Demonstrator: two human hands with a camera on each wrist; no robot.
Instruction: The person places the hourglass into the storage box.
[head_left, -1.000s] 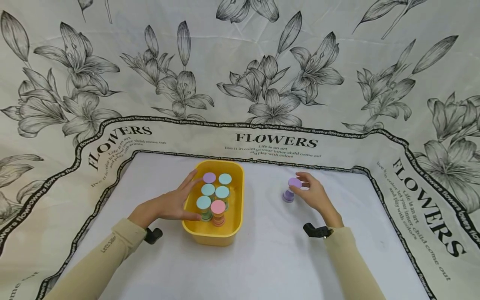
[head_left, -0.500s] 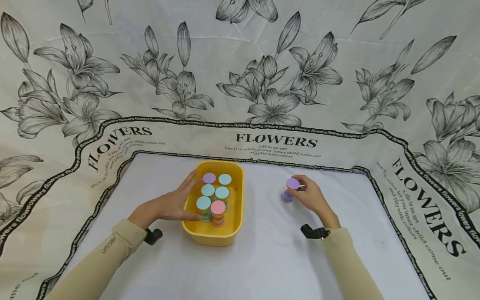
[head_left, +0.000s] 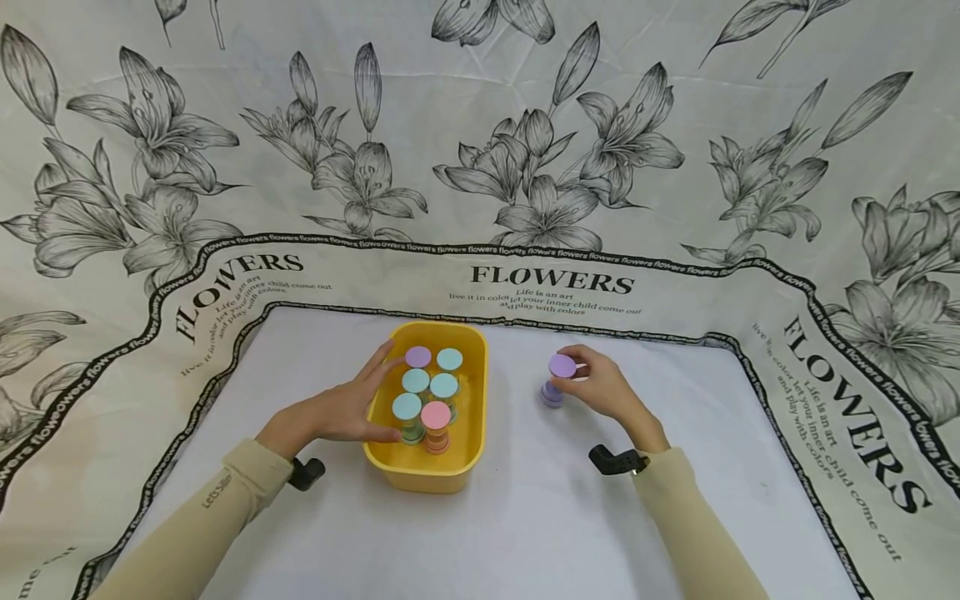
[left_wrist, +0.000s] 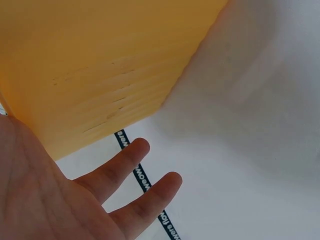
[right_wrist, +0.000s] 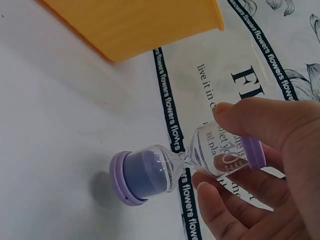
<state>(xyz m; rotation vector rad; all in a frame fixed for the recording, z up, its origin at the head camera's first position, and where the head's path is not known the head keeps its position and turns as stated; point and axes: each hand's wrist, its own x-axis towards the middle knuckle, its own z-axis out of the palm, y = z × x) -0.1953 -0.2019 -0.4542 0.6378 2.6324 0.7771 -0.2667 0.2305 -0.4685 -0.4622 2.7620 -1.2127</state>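
Observation:
In the head view my right hand (head_left: 603,385) pinches a purple sand timer (head_left: 562,367) by its upper part, to the right of a yellow bin (head_left: 425,481). The right wrist view shows the sand timer (right_wrist: 150,172) with clear glass bulbs, purple caps and purple sand in its lower bulb. Thumb and fingers of the right hand (right_wrist: 270,150) lie around its upper bulb. My left hand (head_left: 348,408) rests at the bin's left rim with its fingers spread. Beside the bin wall (left_wrist: 100,60), two fingers of the left hand (left_wrist: 65,195) extend loosely in the left wrist view.
Several sand timers stand upright in the bin: a purple-capped one (head_left: 418,357), a pink-capped one (head_left: 436,415) and light-blue-capped ones, such as the front one (head_left: 407,407). A white cloth (head_left: 525,517) covers the table. Flower-printed fabric (head_left: 555,208) rises behind and at the sides.
My right hand has moved left toward the yellow bin with the purple sand timer in its grip. The left hand and the bin have stayed in place.

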